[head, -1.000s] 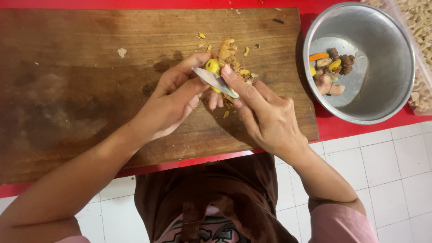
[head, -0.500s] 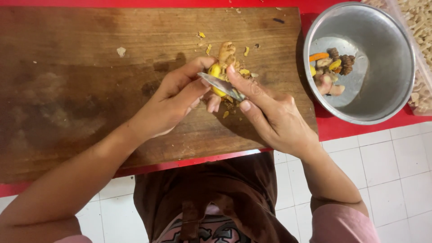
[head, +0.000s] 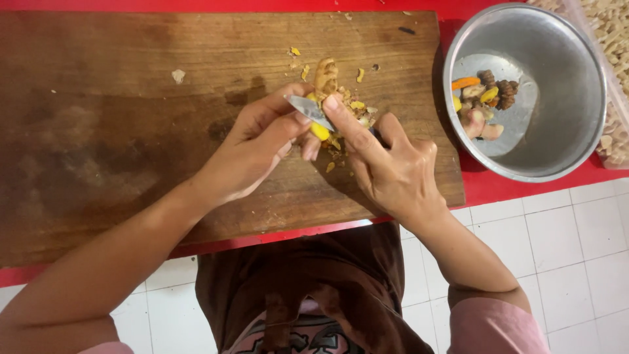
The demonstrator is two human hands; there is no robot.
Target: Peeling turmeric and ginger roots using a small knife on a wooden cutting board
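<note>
Two hands: both work close together over the middle of the wooden board (head: 131, 131), fingertips nearly meeting.
Left hand (head: 259, 147): fingers curled and pinching a small yellow root piece (head: 320, 131), which shows just below the thumb and forefinger.
Right hand (head: 386, 164): closed around a small knife (head: 308, 108); the forefinger lies stretched along the back of the blade, the handle is hidden in the palm.
Knife and root: the pale metal blade slants across the top of the yellow piece, touching it, between the two thumbs.
Peelings (head: 341, 105): tan and yellow scraps, dry and flaky, lie scattered on the board just beyond and under the fingers; a knobbly beige unpeeled root (head: 325, 73) sits just above them.
Board: broad, dark brown, worn and stained, with a matt grain.
Bowl (head: 563, 131): round, shiny steel, to the right of the board; inside it lie a few pieces, orange, yellow, pale and dark ridged brown.
Bag (head: 612, 39): clear plastic with pale knobbly roots, at the right edge behind the bowl.
Surface: a red table (head: 498, 187) carries board and bowl.
Room: white tiled floor (head: 576, 249) below, and the person's dark brown garment between the arms.
</note>
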